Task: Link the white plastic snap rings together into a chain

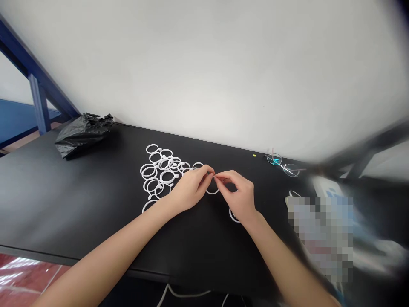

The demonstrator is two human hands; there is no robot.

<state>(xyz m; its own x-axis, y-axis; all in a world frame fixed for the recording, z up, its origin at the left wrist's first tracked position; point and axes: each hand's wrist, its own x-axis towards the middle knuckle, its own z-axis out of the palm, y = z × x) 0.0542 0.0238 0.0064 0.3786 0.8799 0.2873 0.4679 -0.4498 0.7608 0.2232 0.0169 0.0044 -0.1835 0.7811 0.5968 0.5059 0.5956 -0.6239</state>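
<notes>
My left hand (194, 183) and my right hand (236, 192) meet fingertip to fingertip over the black tabletop, both pinched closed. Between them hangs a white ring (212, 192), gripped at its top edge; the exact spot they pinch is too small to make out. Left of my left hand lies a loose pile of white rings (168, 177), several with a small round tab on the rim. Another white ring (234, 216) lies partly hidden under my right wrist.
A crumpled black plastic bag (84, 133) sits at the back left by a blue metal frame (40, 102). Eyeglasses (283, 165) lie near the wall at right. A blurred-out object (319, 238) and a white box (327, 187) stand further right. Cables (188, 295) hang below the front edge.
</notes>
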